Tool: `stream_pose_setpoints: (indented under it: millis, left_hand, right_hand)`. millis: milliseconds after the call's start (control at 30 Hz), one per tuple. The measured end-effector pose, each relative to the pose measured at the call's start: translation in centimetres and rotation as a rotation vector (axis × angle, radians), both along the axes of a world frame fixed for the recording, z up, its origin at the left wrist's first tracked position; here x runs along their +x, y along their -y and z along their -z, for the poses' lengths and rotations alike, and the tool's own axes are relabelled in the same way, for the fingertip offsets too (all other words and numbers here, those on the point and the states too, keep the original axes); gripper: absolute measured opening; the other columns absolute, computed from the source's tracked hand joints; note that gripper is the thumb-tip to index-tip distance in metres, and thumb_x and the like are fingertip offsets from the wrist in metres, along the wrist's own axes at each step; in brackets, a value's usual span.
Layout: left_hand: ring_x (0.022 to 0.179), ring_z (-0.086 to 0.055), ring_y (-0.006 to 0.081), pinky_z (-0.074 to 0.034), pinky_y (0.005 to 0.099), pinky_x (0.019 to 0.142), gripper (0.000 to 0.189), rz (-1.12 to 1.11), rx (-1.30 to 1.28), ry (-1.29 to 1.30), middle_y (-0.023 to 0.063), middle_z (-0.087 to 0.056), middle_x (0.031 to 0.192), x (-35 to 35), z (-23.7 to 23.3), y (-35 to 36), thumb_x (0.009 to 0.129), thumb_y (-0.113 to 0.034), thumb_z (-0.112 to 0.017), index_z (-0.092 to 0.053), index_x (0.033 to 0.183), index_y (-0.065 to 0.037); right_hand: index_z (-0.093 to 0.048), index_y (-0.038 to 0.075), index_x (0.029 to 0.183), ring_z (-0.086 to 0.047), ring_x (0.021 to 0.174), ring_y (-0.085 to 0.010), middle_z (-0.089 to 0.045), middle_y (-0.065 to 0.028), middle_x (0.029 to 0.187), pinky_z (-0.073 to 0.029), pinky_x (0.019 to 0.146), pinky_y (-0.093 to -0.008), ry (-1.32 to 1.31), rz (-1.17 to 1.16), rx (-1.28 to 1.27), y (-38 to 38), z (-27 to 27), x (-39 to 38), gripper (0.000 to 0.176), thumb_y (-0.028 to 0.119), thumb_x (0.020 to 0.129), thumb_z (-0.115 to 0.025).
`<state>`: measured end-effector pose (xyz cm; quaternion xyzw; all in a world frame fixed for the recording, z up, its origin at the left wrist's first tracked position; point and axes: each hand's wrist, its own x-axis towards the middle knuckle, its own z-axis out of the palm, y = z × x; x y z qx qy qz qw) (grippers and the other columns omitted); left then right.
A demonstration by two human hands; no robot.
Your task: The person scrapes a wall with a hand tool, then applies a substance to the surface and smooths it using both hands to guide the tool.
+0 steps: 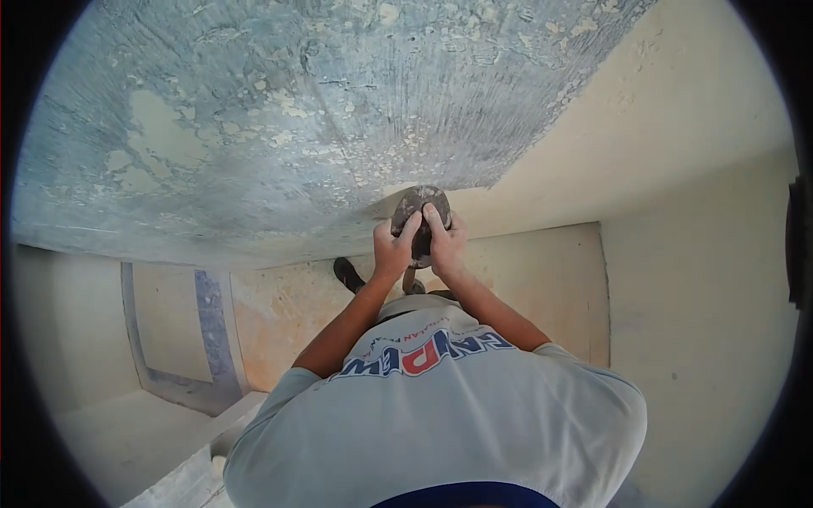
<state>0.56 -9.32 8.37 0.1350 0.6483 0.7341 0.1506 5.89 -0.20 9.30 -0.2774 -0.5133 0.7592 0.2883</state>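
Both hands grip a dark, rounded, sole-shaped block (410, 203) with whitish smears; its exact kind I cannot make out. My left hand (393, 251) is closed on its left side, and my right hand (449, 245) on its right. The two thumbs lie on the near face, close together and pointing up. The block's top end is against or very near the wall (279, 110), whose grey-blue surface is scraped and patched with cream. Whether it touches the wall cannot be told, since its far face is hidden.
Cream wall (677, 118) continues to the right of the grey area. Below lies a stained, tan floor (288, 305), with a dark shoe (347, 274) near the wall's foot. A recess with a grey-blue border (216, 313) is at left. A pale ledge (190, 483) stands at lower left.
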Motion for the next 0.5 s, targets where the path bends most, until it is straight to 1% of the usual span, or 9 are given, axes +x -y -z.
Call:
stream_pose_setpoints:
  millis: [100,167,233,300,367,400,467,500]
  left_hand:
    - [0.075,-0.062,0.0088,-0.051,0.0286,0.067,0.026,0.002,0.012,0.035,0.0052,-0.072,0.083,0.1,-0.5,-0.3,0.093,-0.021,-0.071,-0.072,0.096,0.005]
    - [0.075,-0.061,0.0083,-0.051,0.0286,0.068,0.026,-0.008,-0.018,0.055,0.005,-0.071,0.082,0.2,-0.3,-0.1,0.093,-0.02,-0.071,-0.071,0.097,0.006]
    - [0.075,-0.061,0.0081,-0.051,0.0285,0.068,0.026,-0.002,-0.035,0.036,0.0049,-0.071,0.082,0.4,0.2,0.2,0.093,-0.02,-0.071,-0.071,0.097,0.006]
    - [0.075,-0.061,0.0079,-0.051,0.0284,0.068,0.026,0.002,-0.037,-0.001,0.0048,-0.071,0.082,-0.2,-0.3,-0.3,0.093,-0.02,-0.071,-0.071,0.097,0.006]
    - [0.074,-0.06,0.0074,-0.05,0.0281,0.067,0.026,-0.042,0.033,-0.071,0.004,-0.071,0.081,-0.2,-1.5,-0.7,0.093,-0.02,-0.071,-0.071,0.094,0.006]
    - [0.074,-0.06,0.0074,-0.05,0.0281,0.067,0.026,-0.039,0.028,-0.069,0.004,-0.071,0.081,-0.2,-1.0,-0.5,0.093,-0.02,-0.071,-0.071,0.094,0.006]
    - [0.073,-0.06,0.0075,-0.05,0.0281,0.067,0.027,-0.005,-0.007,0.018,0.0037,-0.07,0.08,0.0,0.1,-0.3,0.093,-0.02,-0.071,-0.07,0.093,0.006]
    - [0.073,-0.06,0.0075,-0.05,0.0281,0.067,0.027,0.006,-0.008,0.011,0.0037,-0.07,0.08,0.1,0.0,-0.3,0.093,-0.02,-0.071,-0.07,0.093,0.006]
  right_hand:
    - [-0.069,-0.001,0.089,-0.053,0.068,-0.0057,-0.063,0.0017,0.076,-0.045,0.061,-0.0255,0.0,0.008,-0.027,0.2,-1.0,0.2,0.025,0.023,0.097,-0.067]
    - [-0.069,-0.001,0.09,-0.054,0.069,-0.0059,-0.064,0.0014,0.077,-0.046,0.062,-0.0253,0.025,-0.002,-0.003,-0.4,0.7,0.2,0.024,0.023,0.097,-0.067]
    - [-0.07,-0.001,0.091,-0.055,0.07,-0.0061,-0.065,0.001,0.078,-0.047,0.063,-0.025,0.048,-0.015,0.014,-0.1,0.8,0.5,0.024,0.022,0.097,-0.067]
    - [-0.07,0.0,0.096,-0.06,0.075,-0.0079,-0.068,-0.001,0.086,-0.049,0.067,-0.0249,0.001,-0.024,-0.044,-0.2,0.2,0.3,0.022,0.022,0.096,-0.069]
    - [-0.07,0.0,0.096,-0.06,0.074,-0.0078,-0.068,-0.001,0.085,-0.049,0.067,-0.0249,-0.029,-0.025,-0.05,-0.6,-0.2,-0.3,0.021,0.021,0.096,-0.068]
    - [-0.07,0.0,0.096,-0.06,0.074,-0.0078,-0.068,-0.0009,0.084,-0.049,0.067,-0.025,-0.051,-0.024,-0.061,-0.5,-0.1,-0.2,0.021,0.021,0.096,-0.068]
    - [-0.07,0.0,0.096,-0.06,0.074,-0.0076,-0.068,-0.001,0.084,-0.049,0.066,-0.025,-0.009,-0.029,-0.038,-0.4,0.6,0.4,0.021,0.021,0.096,-0.068]
    - [-0.07,0.0,0.096,-0.06,0.073,-0.0075,-0.068,-0.0011,0.084,-0.049,0.066,-0.025,0.027,-0.037,-0.009,-0.4,0.6,0.4,0.022,0.021,0.096,-0.068]
